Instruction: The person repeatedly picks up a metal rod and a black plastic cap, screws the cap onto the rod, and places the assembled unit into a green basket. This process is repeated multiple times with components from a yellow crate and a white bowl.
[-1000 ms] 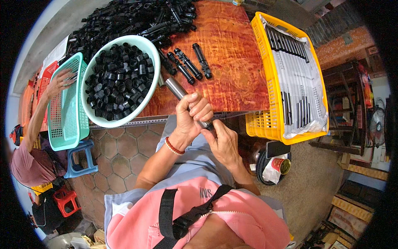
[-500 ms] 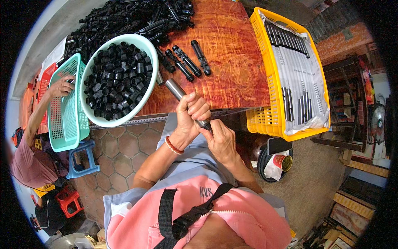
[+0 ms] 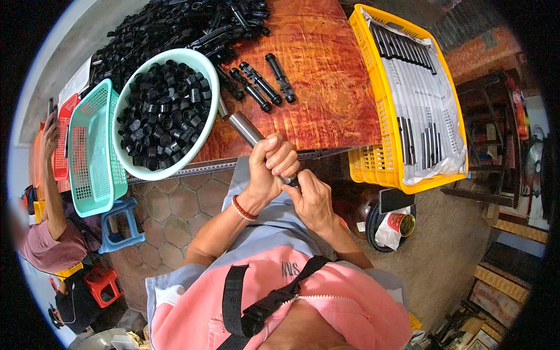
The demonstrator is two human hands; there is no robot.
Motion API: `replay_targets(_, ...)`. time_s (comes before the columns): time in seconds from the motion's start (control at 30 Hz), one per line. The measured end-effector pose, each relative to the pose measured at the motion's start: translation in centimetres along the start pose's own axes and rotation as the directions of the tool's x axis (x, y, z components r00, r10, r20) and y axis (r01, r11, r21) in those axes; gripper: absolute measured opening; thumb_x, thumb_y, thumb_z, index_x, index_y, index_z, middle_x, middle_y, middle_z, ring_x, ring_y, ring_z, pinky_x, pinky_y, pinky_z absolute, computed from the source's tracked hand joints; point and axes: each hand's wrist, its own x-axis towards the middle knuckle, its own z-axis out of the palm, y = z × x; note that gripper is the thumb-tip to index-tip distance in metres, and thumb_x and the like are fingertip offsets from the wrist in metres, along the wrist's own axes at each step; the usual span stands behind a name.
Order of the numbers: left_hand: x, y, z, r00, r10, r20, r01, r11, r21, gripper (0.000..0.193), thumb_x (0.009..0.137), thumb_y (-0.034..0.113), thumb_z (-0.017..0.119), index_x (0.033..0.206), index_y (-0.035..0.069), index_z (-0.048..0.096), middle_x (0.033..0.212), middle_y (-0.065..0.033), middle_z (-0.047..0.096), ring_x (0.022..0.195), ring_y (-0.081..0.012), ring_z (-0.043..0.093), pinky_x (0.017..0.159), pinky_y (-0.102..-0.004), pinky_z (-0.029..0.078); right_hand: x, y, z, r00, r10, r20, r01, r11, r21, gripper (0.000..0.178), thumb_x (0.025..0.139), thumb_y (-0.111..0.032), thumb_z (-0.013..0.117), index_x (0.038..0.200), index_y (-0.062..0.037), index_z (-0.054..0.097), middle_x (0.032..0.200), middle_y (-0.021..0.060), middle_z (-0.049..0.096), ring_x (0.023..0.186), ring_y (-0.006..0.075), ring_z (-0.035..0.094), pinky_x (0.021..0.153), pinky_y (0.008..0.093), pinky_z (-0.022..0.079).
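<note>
In front of my lap, my left hand point(image 3: 273, 163) is wrapped round a dark grey metal tube point(image 3: 245, 128), which slants up and left toward the table edge. My right hand point(image 3: 313, 195) grips its lower end, where a black piece shows between the fingers; most of that piece is hidden. Several black ribbed tubular parts point(image 3: 255, 90) lie on the table beyond the tube. Left of them stands a pale green bowl point(image 3: 213, 116) full of short black caps point(image 3: 166, 111).
The reddish wooden table point(image 3: 326, 76) bears a heap of black parts point(image 3: 175, 29) at the back. A yellow crate point(image 3: 373, 105) at right holds dark tubes on paper. At left are a green basket point(image 3: 96, 207), a blue stool point(image 3: 121, 224) and a co-worker's arm point(image 3: 53, 198).
Both my hands keep their grip on the tube, almost unmoved. The co-worker's hand has left the green basket and moved left, now up by the red baskets with a small dark object.
</note>
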Motion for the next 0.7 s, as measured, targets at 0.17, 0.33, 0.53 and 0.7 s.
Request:
replay_targets(0.17,-0.6,0.1,1.0,1.0,0.005,0.003,-0.005,0.999,-0.04,0.033,0.091,0.019,0.046,0.06,0.016,0.037,0.046,0.0083,0.035,0.04,-0.0044,0.033,0.038,-0.0201,0.031,-0.3,-0.8,-0.2,1.0,-0.021,-0.005,0.021,1.0,-0.009,0.03,0.082,-0.021,0.066,0.078,-0.0008,0.044,0.068,0.0155,0.047,0.061,0.0358,0.054,0.051,0.0415,0.044)
replay_targets(0.33,-1.0,0.5,-0.2,0.998,0.009,-0.055,-0.011,1.0,-0.028,0.033,0.091,0.02,0.046,0.06,0.017,0.036,0.046,0.0086,0.034,0.04,-0.0043,0.032,0.039,-0.0202,0.032,-0.6,-0.6,0.7,0.999,0.025,0.039,-0.025,1.0,0.007,0.03,0.082,-0.022,0.066,0.079,-0.0008,0.045,0.069,0.0168,0.049,0.061,0.0367,0.055,0.052,0.0422,0.044)
replay_targets(0.53,0.2,1.7,-2.2,0.994,0.045,-0.095,-0.028,0.985,0.172,0.035,0.091,0.02,0.046,0.058,0.017,0.034,0.046,0.0074,0.033,0.04,-0.0056,0.03,0.04,-0.0226,0.03,0.4,1.6,1.9,0.995,0.034,0.096,-0.032,0.999,-0.027,0.035,0.079,-0.03,0.068,0.084,-0.0023,0.047,0.072,0.0167,0.055,0.066,0.036,0.058,0.055,0.0424,0.046)
replay_targets(0.7,1.1,2.9,-3.3,0.936,0.332,-0.119,-0.132,0.642,0.755,0.032,0.088,0.013,0.05,0.06,0.013,0.034,0.047,0.003,0.033,0.04,-0.0078,0.03,0.039,-0.0244,0.029,1.8,2.6,0.3,0.978,0.166,0.129,-0.159,0.985,-0.062,0.041,0.082,-0.036,0.064,0.106,-0.0047,0.053,0.092,0.0168,0.063,0.078,0.0362,0.062,0.063,0.043,0.049)
